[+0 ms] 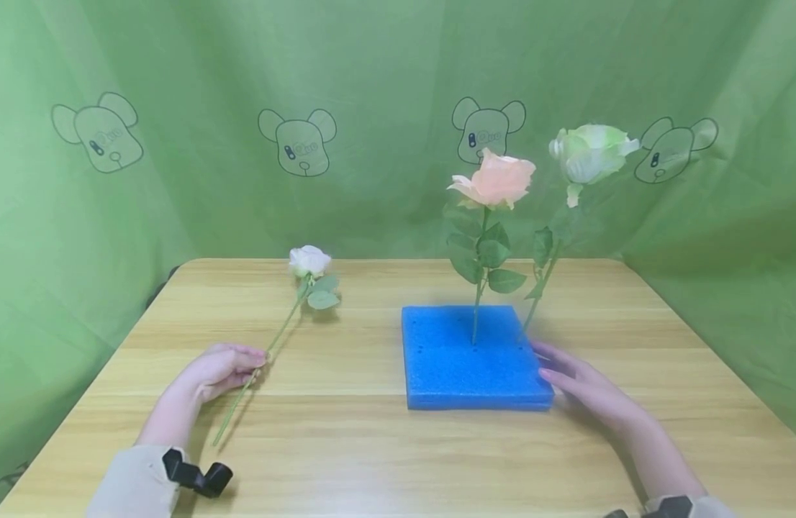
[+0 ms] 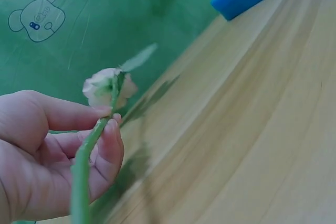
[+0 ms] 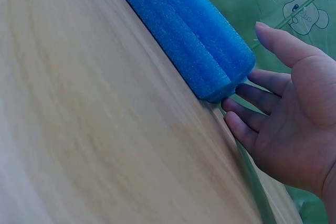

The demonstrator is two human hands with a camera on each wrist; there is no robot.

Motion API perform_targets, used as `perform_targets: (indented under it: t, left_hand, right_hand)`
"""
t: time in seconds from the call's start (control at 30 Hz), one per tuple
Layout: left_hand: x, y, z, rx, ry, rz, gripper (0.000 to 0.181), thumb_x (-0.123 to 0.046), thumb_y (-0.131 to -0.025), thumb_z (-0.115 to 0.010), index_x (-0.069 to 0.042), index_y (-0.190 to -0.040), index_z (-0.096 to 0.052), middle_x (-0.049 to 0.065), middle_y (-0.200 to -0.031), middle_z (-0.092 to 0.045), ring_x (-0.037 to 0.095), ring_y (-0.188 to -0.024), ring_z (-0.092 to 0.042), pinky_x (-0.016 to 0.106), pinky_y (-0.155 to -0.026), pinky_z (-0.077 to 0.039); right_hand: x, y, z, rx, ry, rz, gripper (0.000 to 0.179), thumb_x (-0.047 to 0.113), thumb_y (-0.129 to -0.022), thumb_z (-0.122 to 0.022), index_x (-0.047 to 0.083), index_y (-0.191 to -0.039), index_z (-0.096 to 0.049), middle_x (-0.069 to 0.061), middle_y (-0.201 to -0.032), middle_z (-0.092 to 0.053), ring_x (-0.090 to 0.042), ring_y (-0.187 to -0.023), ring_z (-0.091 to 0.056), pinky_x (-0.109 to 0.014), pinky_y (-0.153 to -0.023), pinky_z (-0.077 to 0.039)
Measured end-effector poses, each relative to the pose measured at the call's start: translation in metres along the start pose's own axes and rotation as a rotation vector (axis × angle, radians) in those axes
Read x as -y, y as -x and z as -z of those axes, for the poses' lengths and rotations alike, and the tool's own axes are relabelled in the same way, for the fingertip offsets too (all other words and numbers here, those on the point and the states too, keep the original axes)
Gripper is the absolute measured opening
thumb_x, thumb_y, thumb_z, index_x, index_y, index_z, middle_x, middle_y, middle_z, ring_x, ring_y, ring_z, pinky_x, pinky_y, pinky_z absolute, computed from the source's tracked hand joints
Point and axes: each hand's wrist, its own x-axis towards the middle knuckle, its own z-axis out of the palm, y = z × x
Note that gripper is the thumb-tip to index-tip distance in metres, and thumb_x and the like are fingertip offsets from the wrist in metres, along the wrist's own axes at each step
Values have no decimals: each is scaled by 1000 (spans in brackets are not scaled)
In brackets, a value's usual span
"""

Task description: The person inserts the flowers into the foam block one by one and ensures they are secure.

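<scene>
Between thumb and fingertips, my left hand (image 1: 226,368) pinches the green stem of a white artificial rose (image 1: 309,260). The stem slants over the table's left half, its bloom pointing away from me; in the left wrist view the rose (image 2: 107,88) shows a pinkish-white head beyond the fingers. At the right side of a blue foam block (image 1: 472,370) is my right hand (image 1: 592,388), its fingers extended along the block's edge. A pink rose (image 1: 499,180) stands upright in the block. Near its right edge, a pale green-white rose (image 1: 592,152) leans to the right.
A light wooden table (image 1: 346,446) carries everything. Small holes dot the foam's top face. Green curtains (image 1: 385,65) printed with bear heads surround the table at the back and sides. A black wrist mount (image 1: 197,475) sits on the left sleeve.
</scene>
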Motion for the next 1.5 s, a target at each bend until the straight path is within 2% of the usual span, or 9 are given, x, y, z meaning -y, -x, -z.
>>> perform_targets:
  t: [0.1, 0.3, 0.6, 0.8, 0.9, 1.13, 1.33, 1.5]
  left_hand:
    - [-4, 0, -2, 16, 16, -15, 27, 1, -88, -54, 17, -109, -48, 6, -85, -58, 11, -71, -57, 20, -65, -51]
    - [-14, -3, -11, 32, 45, -67, 14, 2, -87, -55, 6, -100, -58, 5, -84, -61, 13, -72, -59, 22, -68, -52]
    - [-35, -9, -34, 22, -15, -154, 8, 0, -88, -56, -5, -92, -60, 2, -83, -62, 13, -77, -60, 24, -73, -53]
    - [-45, -18, -53, -32, -37, -241, 23, 2, -87, -56, 13, -107, -54, 1, -83, -63, 12, -77, -62, 24, -73, -54]
    - [-50, -23, -62, -63, -42, -292, 29, 3, -86, -56, 19, -110, -50, 1, -83, -63, 11, -75, -62, 24, -72, -54]
    - [-65, -32, -91, -129, -2, -387, 30, 6, -85, -57, 22, -110, -50, 0, -82, -63, 9, -72, -62, 26, -71, -55]
    - [-77, -41, -115, -139, 14, -461, 31, 8, -83, -59, 22, -109, -52, -1, -83, -64, 10, -72, -61, 30, -73, -56]
    - [-85, -47, -135, -136, -5, -496, 27, 8, -82, -61, 19, -106, -56, 6, -86, -66, 16, -75, -63, 39, -76, -55]
  right_hand:
    - [0, -1, 1, 0, 3, 2, 57, 23, -99, -43, 2, -146, -18, -22, -149, -19, -46, -131, -22, -70, -98, -11]
    - [2, -1, 1, 0, -5, -4, 58, 24, -99, -44, 2, -146, -18, -22, -150, -18, -47, -130, -23, -70, -98, -11]
    - [2, -1, 0, 3, -9, -3, 58, 23, -99, -44, 2, -146, -18, -22, -150, -18, -47, -131, -22, -71, -98, -9]
    - [2, 1, -1, 11, -11, -8, 57, 23, -99, -43, 4, -146, -19, -21, -150, -18, -47, -131, -20, -71, -97, -9]
    - [2, 1, -1, 6, -11, -2, 56, 23, -99, -43, 4, -146, -19, -22, -150, -18, -47, -131, -20, -71, -97, -9]
    - [1, 2, -1, -2, -5, 10, 56, 22, -99, -43, 3, -146, -19, -23, -149, -19, -47, -130, -23, -71, -97, -11]
    - [1, 1, -1, 4, -22, 1, 57, 23, -99, -43, 3, -146, -18, -23, -149, -18, -49, -129, -25, -71, -97, -11]
    - [1, 2, -1, 13, -43, -5, 57, 22, -99, -43, 3, -147, -17, -24, -149, -16, -50, -128, -26, -70, -97, -12]
